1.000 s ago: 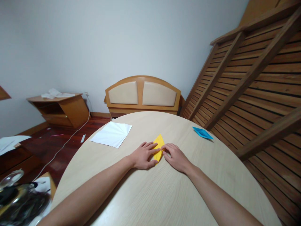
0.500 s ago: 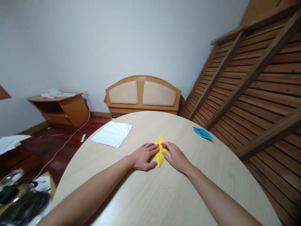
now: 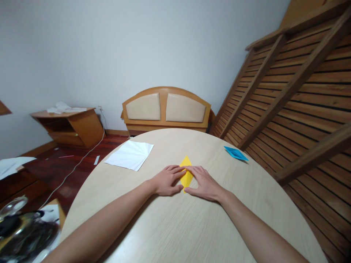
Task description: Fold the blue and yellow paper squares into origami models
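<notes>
Both hands lay flat, fingers extended: our left hand (image 3: pixel 167 180) and right hand (image 3: pixel 203 184) pressed folded yellow paper (image 3: pixel 187 174) between them at middle of round table (image 3: pixel 175 226). White sheet (image 3: pixel 130 156) lay well left, blue folded paper (image 3: pixel 236 153) near far right edge. Bare tabletop on near side of hands.
</notes>
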### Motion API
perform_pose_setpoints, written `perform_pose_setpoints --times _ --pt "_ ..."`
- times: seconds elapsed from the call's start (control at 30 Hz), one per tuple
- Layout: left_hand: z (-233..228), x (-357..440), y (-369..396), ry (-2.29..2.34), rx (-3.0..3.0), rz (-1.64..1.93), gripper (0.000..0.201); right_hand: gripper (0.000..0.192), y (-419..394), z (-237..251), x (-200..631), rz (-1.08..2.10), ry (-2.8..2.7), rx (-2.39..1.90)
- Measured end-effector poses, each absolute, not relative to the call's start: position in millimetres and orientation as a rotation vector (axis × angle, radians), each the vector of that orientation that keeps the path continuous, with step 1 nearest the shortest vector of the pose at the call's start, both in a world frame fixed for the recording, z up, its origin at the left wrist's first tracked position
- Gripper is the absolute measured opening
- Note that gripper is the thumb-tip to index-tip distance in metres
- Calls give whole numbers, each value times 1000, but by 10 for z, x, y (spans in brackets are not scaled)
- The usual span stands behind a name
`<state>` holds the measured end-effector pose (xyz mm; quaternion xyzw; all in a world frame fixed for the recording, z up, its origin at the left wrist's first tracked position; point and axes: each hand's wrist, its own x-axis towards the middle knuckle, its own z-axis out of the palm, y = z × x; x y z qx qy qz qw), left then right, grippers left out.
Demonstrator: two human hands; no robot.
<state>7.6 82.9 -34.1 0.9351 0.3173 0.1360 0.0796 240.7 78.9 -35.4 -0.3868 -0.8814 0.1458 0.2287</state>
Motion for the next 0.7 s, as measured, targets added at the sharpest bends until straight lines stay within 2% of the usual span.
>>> perform_pose_setpoints --times 0.23,0.47,0.53,0.7 --pt "-395 87 847 994 2759 517 57 68 793 -396 2403 369 -2399 -1061" --pt "-397 109 864 1022 2742 632 35 37 836 -464 2404 368 -2326 -1110" --pt "-391 117 863 1015 2742 644 34 31 842 -460 2404 344 -2352 -1087" --pt "-389 116 865 1009 2716 654 45 45 850 -452 2403 360 -2318 -1100"
